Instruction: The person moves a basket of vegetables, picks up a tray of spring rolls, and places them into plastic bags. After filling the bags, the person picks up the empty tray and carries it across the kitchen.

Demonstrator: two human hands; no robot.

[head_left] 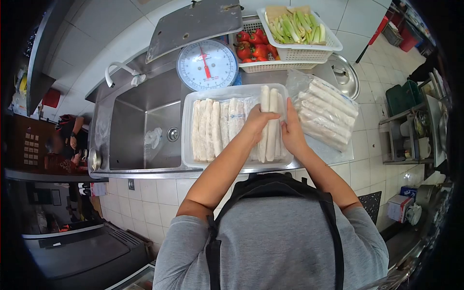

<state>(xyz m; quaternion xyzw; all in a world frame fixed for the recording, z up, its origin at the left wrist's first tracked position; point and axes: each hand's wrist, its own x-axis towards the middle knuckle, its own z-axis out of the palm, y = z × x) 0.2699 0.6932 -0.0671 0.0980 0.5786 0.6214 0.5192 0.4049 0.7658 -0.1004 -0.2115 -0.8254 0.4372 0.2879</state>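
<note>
A translucent plastic tub (187, 140) stands on the steel counter, with long white rolls (205, 130) lined up side by side in it. Clear plastic film with blue print covers some of them. At the tub's right end, my left hand (258, 124) is closed on several long white rolls (271, 145), its thumb lying across them. Pressed against their right side, my right hand (293, 134) has its fingers stretched upward and helps grip the same rolls. Just right of the tub lies a clear plastic bag (326, 113) of similar rolls.
Behind the tub are a round dial scale (208, 65), a grey board (193, 29), a basket of red tomatoes and peppers (253, 47), and a white basket of cut green stalks (302, 48). A sink (145, 130) is left; a metal lid (350, 77) lies right. Another person (72, 135) is far left.
</note>
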